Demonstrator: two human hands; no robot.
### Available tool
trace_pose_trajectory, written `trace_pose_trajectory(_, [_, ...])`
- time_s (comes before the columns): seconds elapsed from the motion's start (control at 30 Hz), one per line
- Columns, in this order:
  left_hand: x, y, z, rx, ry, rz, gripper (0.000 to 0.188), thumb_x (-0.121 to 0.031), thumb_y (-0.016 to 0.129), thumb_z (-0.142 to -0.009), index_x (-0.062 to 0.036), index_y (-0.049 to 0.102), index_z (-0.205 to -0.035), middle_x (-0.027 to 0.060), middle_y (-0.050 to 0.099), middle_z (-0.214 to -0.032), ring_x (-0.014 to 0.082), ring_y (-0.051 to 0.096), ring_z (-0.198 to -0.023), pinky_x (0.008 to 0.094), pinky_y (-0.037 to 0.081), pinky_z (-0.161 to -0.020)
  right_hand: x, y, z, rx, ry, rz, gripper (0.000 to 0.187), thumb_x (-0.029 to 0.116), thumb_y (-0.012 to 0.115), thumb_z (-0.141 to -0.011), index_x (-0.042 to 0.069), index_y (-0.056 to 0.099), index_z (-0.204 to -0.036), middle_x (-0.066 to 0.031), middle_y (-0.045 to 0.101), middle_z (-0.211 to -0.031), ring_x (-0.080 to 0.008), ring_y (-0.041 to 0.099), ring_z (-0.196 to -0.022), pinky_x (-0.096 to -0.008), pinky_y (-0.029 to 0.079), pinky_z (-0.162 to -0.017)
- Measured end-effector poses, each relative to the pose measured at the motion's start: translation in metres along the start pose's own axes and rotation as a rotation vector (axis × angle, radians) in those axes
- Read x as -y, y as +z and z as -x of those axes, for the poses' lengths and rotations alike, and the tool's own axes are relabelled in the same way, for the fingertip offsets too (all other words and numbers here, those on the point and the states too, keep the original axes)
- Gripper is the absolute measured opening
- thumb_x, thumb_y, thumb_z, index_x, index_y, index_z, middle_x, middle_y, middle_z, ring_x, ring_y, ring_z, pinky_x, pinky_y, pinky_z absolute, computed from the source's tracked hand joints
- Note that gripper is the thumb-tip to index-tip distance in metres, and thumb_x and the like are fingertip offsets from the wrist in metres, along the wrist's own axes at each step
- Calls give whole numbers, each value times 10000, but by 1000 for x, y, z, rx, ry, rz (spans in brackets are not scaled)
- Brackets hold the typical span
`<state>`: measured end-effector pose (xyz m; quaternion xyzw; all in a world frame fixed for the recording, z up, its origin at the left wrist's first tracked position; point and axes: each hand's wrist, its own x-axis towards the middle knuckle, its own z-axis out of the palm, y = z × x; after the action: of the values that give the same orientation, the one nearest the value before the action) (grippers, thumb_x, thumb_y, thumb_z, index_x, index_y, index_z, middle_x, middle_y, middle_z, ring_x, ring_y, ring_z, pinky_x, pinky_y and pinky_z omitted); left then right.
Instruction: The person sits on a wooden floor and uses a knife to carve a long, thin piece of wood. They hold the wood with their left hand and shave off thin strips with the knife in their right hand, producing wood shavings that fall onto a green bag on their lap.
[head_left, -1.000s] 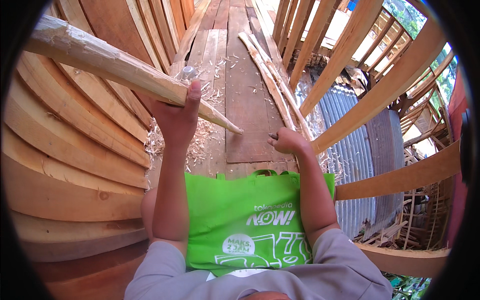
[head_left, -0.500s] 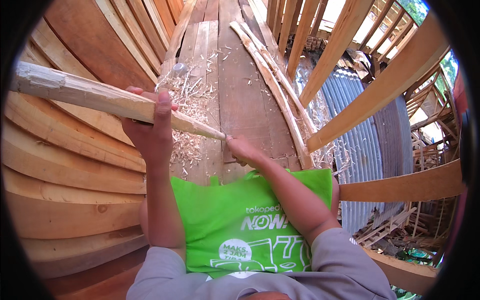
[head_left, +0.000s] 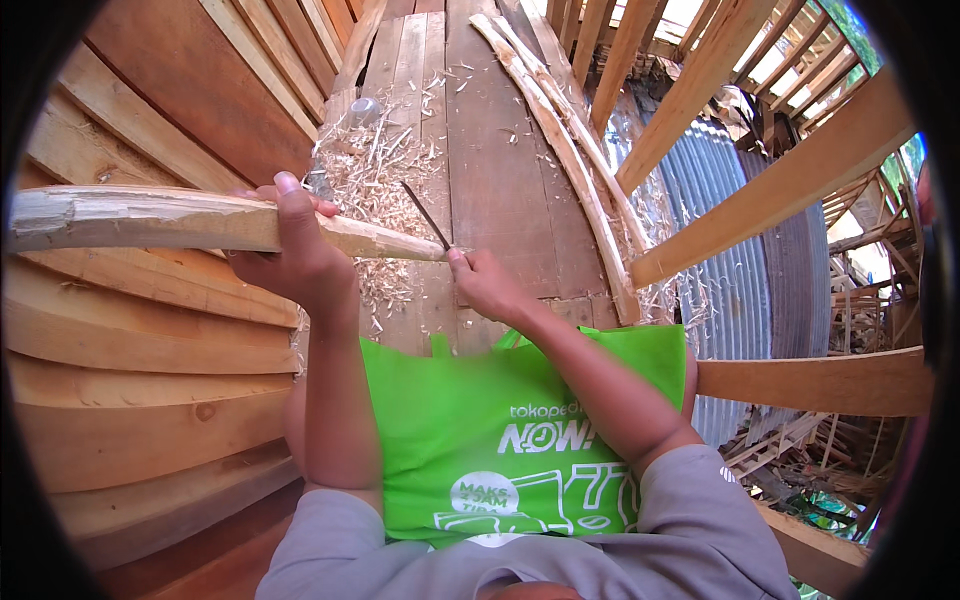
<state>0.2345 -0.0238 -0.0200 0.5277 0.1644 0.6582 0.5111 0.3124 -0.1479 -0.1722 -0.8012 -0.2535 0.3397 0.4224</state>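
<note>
Fingers of left hand [head_left: 303,258] wrapped round a pale wooden pole [head_left: 150,218], thumb over its upper side, fingertips showing past its far side. Grip sits nearer the narrow end than the thick one. Fingers of right hand [head_left: 487,285] closed on a knife [head_left: 424,213]; handle hidden in the fist, thin dark blade slanting up and away to the left. Right thumb lies right at the pole's narrow tip; whether the blade touches the wood, cannot tell.

Pole is held in the air, roughly crosswise: thick end out to the left in front of the board wall [head_left: 130,400], tip over the near part of the plank floor [head_left: 500,200]. Surface bare, with flat cut facets.

Below and beyond the tip, curled wood shavings [head_left: 375,165] heaped towards the floor's left edge. Clear cup [head_left: 363,112] at the far side of that heap, by the same edge. Two peeled sticks [head_left: 560,135] lie lengthwise along the floor's right edge.

Green bag [head_left: 450,400] spread over the lap, under both forearms. Past the floor's right edge: upright wooden slats [head_left: 695,95], then corrugated metal sheets [head_left: 725,270].
</note>
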Motion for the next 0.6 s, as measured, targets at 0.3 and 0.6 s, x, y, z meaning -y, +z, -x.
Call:
trace_pose_trajectory(0.3, [-1,-1,3,-28,26,-34,213,-133,653,-868,-37,463,-872,40,520,-603,132,509,-547,297,460,-585,4,-2,13,-58,-8,111,515,352,408,-1006,-60,611,-772,-248,599,-670,-389,623,-659,-494,463,-652])
trace_pose_trajectory(0.6, [0,-4,3,3,-12,-22,263,-156,663,-882,-26,453,-972,47,543,-662,134,549,-589,291,477,-601,-17,9,12,-210,-116,174,491,348,438,-991,-63,640,-814,-287,621,-728,-459,632,-747,-525,474,-692])
